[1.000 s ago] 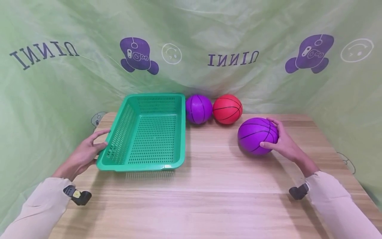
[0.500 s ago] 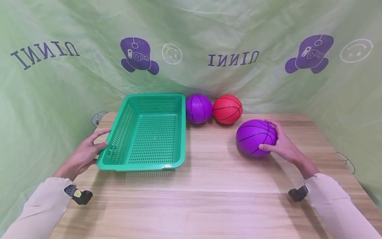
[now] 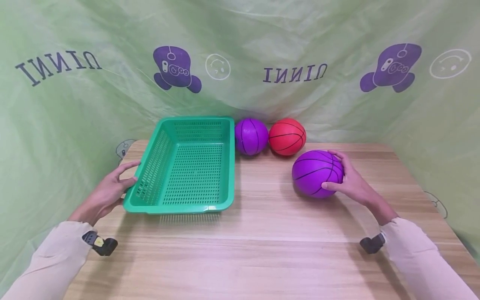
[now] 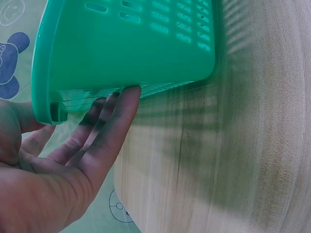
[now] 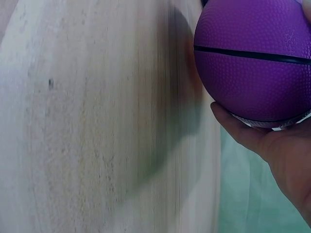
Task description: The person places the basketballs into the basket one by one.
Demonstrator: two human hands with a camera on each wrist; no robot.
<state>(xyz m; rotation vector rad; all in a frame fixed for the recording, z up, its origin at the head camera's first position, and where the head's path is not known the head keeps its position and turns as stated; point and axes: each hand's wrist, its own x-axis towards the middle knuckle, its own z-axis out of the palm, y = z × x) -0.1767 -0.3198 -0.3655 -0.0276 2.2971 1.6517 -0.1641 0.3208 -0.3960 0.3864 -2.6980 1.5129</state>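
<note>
A green plastic basket [image 3: 195,175] with slotted walls stands on the left of the table. My left hand [image 3: 108,189] holds its left rim; in the left wrist view the fingers [image 4: 114,126] lie along the outer wall, with the thumb by the rim. My right hand [image 3: 350,179] grips a purple toy basketball [image 3: 316,174] from its right side, thumb in front and fingers behind. In the right wrist view this ball [image 5: 252,68] shows close over the table; whether it touches is unclear. Another purple ball [image 3: 251,136] and a red ball [image 3: 287,136] sit side by side behind.
The wooden table [image 3: 262,250] reaches back to a green printed curtain [image 3: 240,50], which also hangs at both sides. The rear purple ball is close against the basket's right side.
My right hand has carried the purple basketball a little leftward and slightly nearer. The left hand keeps its hold on the basket, and the other balls stay put.
</note>
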